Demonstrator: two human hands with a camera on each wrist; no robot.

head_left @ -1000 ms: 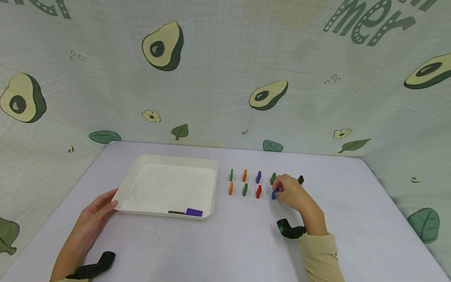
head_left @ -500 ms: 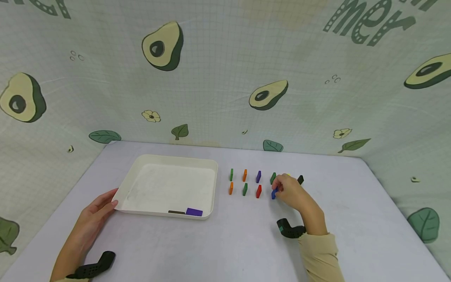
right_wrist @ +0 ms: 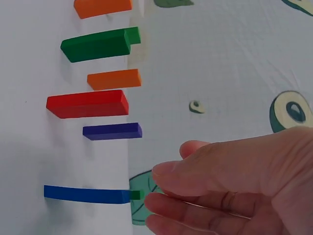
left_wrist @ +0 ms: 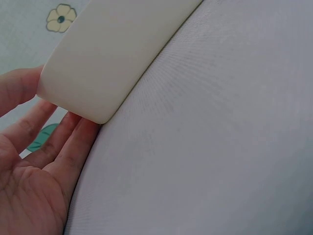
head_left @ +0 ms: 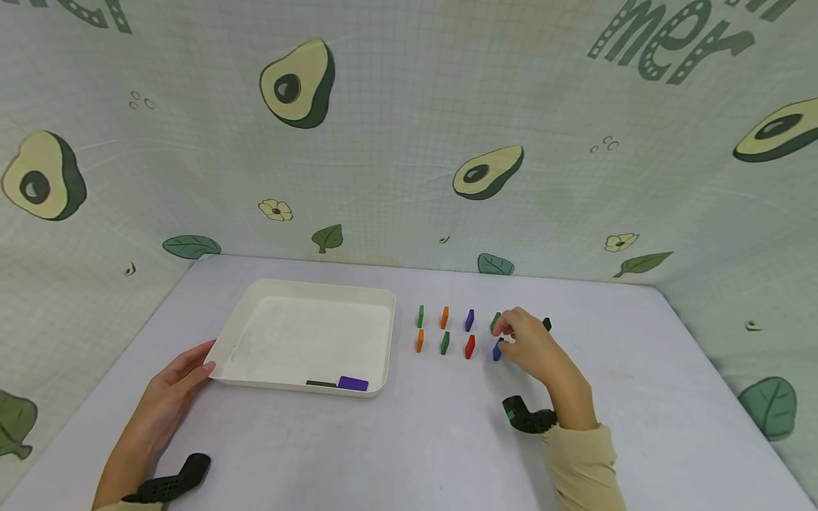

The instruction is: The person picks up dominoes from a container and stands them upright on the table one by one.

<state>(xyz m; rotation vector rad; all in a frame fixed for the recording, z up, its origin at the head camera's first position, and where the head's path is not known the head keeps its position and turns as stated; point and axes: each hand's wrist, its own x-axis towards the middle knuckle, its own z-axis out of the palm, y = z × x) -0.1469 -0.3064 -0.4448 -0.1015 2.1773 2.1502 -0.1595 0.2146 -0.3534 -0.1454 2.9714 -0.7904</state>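
The right hand [head_left: 533, 349] hovers loosely curled, holding nothing, at the upright blue rectangular block [head_left: 496, 350] right of centre; the left hand [head_left: 172, 387], fingers straight, steadies the white plastic tray [head_left: 300, 287].

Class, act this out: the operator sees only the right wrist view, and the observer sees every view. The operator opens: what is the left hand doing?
Observer: The left hand rests with straight fingers against the near-left corner of a white tray.
Operator: Anything in that tray?
Observer: A purple block and a dark block lie flat by its near wall.
Operator: Any piece hidden behind the hand I see?
Observer: A black block stands just beyond the right hand, on its far right side.
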